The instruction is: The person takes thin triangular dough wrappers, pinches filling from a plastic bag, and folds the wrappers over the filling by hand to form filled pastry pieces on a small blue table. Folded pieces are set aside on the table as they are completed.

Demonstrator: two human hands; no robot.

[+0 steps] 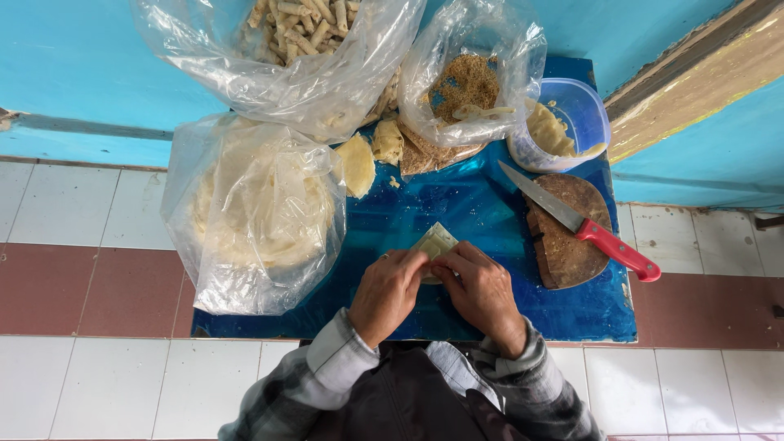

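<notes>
Near the front edge of the blue surface [490, 204], left hand [388, 294] and right hand [482, 296] meet over a pale folded pastry sheet [434, 242], fingers of both closed on it. Right of the sheet, a red-handled knife [580, 222] lies across a round wooden board [572, 245]. Left of the sheet sits a clear bag of pale wrappers [253, 212]. Beyond the sheet stands a bag of brown crumbs [465, 82].
</notes>
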